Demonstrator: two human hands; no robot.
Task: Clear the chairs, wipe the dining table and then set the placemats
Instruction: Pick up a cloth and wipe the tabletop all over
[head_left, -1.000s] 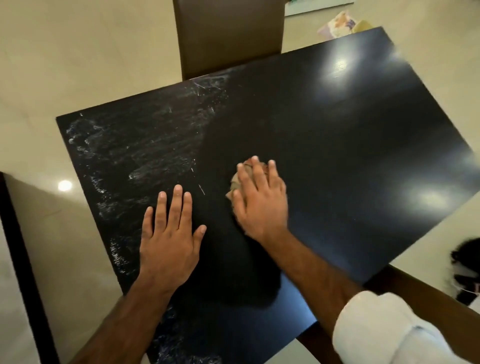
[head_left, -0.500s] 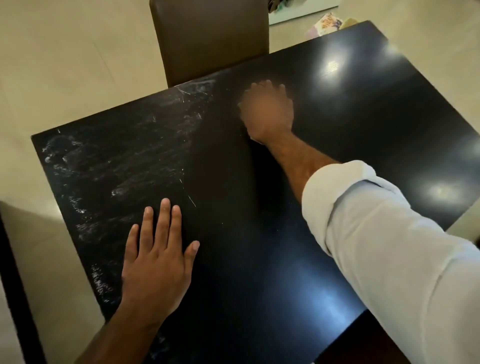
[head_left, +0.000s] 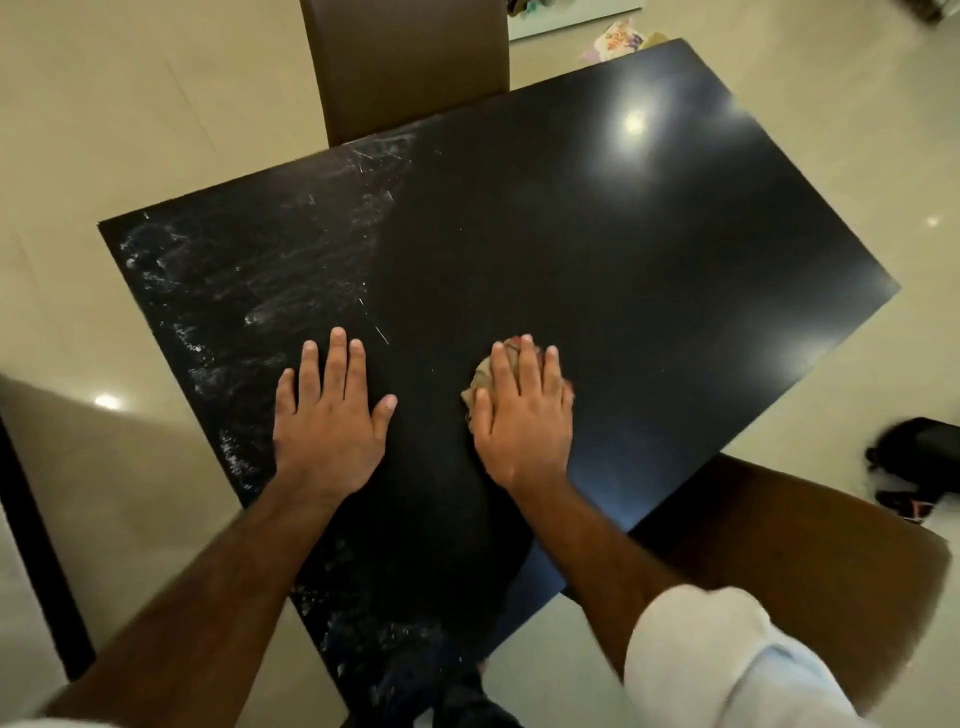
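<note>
Two bare hands are lying palm-down on the black tabletop (head_left: 649, 249) in the head view, side by side but apart, near its close edge. The left hand (head_left: 327, 415) is pressing flat on the bare surface, fingers straight and slightly spread, holding nothing. The right hand (head_left: 522, 415) is pressing down on a crumpled beige cloth (head_left: 479, 383), its fingers stretched straight over the wad rather than curled round it. The cloth is peeking out beside the thumb and past the fingertips, where a bit of red is showing. Whitish smears (head_left: 249, 291) are covering the left part of the tabletop, from the far edge down past the left hand, while the part to their right is looking dark and glossy and is reflecting bright spots of light. A rolled white sleeve (head_left: 717, 660) is covering the right forearm. One brown far chair (head_left: 405, 67) is standing against the far edge, and a brown near chair (head_left: 779, 566) is sitting at the near right corner. A dark object (head_left: 919, 452) is lying on the pale floor (head_left: 104, 130) to the right.
</note>
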